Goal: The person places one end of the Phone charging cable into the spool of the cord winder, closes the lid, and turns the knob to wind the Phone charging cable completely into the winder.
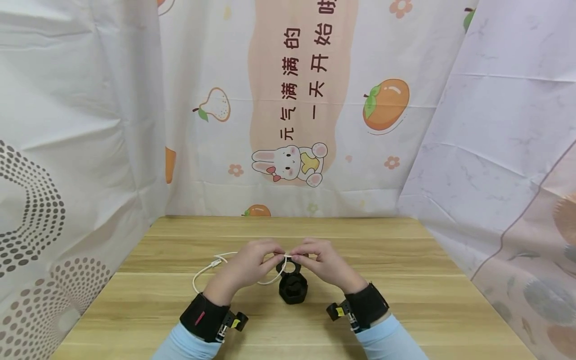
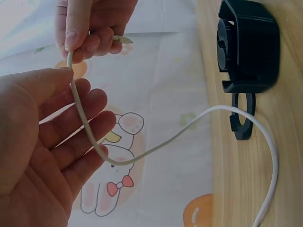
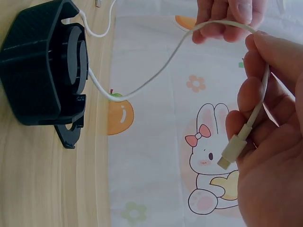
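Note:
Both hands hold a white charging cable (image 2: 125,162) above the table. My left hand (image 1: 247,262) pinches it between thumb and index finger, its other fingers loosely bent. Close beside it, my right hand (image 1: 327,262) grips the cable near one end. That end's metal-tipped plug (image 3: 234,149) sticks out below the right fingers in the right wrist view. Under the hands stands a black hexagonal case (image 1: 293,289) with a rounded dark part inside. A flat black ring piece (image 2: 243,135) extends from the case's far side.
The cable's other plug (image 1: 216,262) lies on the wooden table (image 1: 405,300), left of the case, with a loop of cable around it. Printed curtains (image 1: 202,165) hang behind the table and along both sides.

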Available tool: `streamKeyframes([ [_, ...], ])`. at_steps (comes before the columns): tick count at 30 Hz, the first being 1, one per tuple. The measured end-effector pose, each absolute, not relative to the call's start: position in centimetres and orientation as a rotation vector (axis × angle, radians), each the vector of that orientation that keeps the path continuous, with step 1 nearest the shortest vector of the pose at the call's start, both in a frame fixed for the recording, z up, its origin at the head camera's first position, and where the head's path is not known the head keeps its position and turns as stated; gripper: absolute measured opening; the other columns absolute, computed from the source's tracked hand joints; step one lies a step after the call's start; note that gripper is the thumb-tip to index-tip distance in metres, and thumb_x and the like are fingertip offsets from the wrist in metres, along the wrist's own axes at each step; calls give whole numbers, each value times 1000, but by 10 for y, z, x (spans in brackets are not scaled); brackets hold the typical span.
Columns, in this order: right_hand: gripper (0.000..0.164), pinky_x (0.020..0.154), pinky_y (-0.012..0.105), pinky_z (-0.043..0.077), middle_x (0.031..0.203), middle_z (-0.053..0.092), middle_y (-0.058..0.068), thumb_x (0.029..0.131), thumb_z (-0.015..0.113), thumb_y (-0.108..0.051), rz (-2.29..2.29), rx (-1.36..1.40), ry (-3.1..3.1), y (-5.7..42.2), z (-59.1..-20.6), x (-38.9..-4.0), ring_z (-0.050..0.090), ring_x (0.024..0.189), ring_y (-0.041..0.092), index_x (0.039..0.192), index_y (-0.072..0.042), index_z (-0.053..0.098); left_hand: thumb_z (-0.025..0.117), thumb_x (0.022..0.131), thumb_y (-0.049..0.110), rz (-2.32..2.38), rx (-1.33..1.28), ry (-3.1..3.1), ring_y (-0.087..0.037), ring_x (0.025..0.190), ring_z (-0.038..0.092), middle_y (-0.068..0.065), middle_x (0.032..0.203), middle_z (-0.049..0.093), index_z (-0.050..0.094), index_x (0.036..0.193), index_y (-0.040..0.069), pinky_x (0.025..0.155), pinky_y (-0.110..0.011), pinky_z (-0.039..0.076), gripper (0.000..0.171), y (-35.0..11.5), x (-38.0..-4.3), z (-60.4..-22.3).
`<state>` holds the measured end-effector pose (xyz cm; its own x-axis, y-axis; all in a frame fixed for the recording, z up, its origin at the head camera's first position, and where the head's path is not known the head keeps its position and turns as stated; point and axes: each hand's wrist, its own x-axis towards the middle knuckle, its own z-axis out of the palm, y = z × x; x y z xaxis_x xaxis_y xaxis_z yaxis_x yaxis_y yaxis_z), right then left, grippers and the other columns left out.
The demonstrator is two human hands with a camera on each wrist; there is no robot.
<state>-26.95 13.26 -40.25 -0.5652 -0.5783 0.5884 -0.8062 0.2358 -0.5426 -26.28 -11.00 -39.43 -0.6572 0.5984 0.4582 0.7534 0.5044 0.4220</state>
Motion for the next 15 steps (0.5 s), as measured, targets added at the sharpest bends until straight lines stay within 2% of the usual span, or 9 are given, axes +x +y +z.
streamKeyframes([
  [4, 23, 62, 27, 48, 95, 69, -5, 92, 72, 4, 1236, 1302, -2247, 138, -408, -276, 57, 77, 11, 107, -11, 79, 64, 103, 20, -874, -1140, -2498, -4, 87, 62, 11, 98, 68, 76, 106, 16, 75, -30, 55, 13, -111, -264, -397],
  [8, 19, 59, 27, 47, 94, 68, -9, 93, 72, -1, 1191, 1283, -2245, 145, -407, -280, 54, 74, 9, 106, -13, 80, 64, 103, 20, -851, -1103, -2516, -3, 79, 59, 11, 94, 65, 76, 104, 16, 69, -27, 53, 13, -113, -266, -398],
  [15, 14, 55, 24, 46, 88, 66, -9, 93, 74, -2, 1067, 1184, -2247, 160, -408, -283, 53, 70, 6, 100, -13, 79, 61, 105, 24, -815, -1037, -2584, -4, 74, 56, 12, 88, 64, 76, 101, 17, 69, -28, 51, 17, -121, -271, -398],
])
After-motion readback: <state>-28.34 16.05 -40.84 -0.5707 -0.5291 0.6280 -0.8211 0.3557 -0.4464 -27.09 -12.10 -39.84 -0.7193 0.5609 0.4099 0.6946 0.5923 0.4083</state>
